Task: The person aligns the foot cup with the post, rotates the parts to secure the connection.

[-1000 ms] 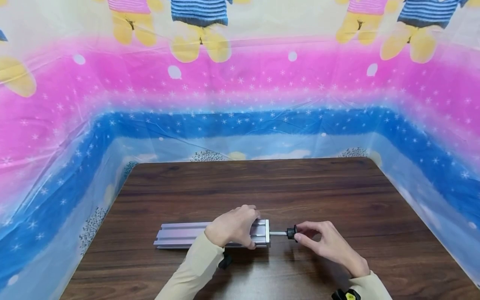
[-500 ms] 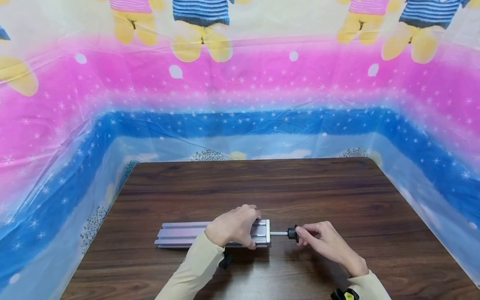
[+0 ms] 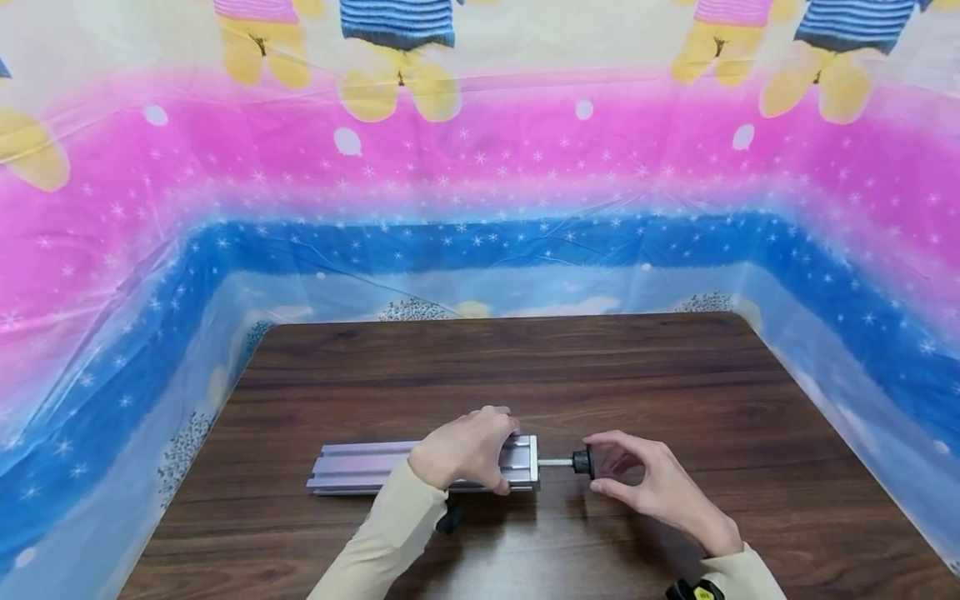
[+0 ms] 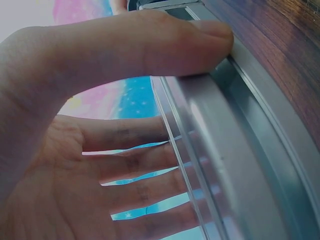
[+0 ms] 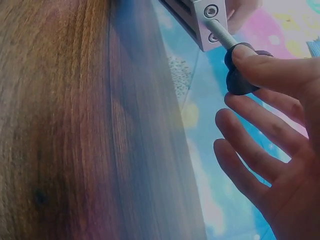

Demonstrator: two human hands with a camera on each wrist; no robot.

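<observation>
A silvery grooved aluminium profile lies lengthwise on the table. A pale end plate caps its right end, with a socket-head screw showing in the right wrist view. Out of that plate runs a threaded rod, tipped by a black lobed knob. My left hand grips the profile from above near the plate, thumb on the near side and fingers across the far side. My right hand holds the knob between thumb and forefinger; its other fingers are spread away from it.
The brown wood-grain table reaches back to a patterned pink and blue cloth that surrounds it on three sides. Black straps sit at both wrists, the right one with a yellow mark.
My right thumb and forefinger pinched closer on the knob half a second ago and now stand wider apart around it. The left hand and the profile stay in place.
</observation>
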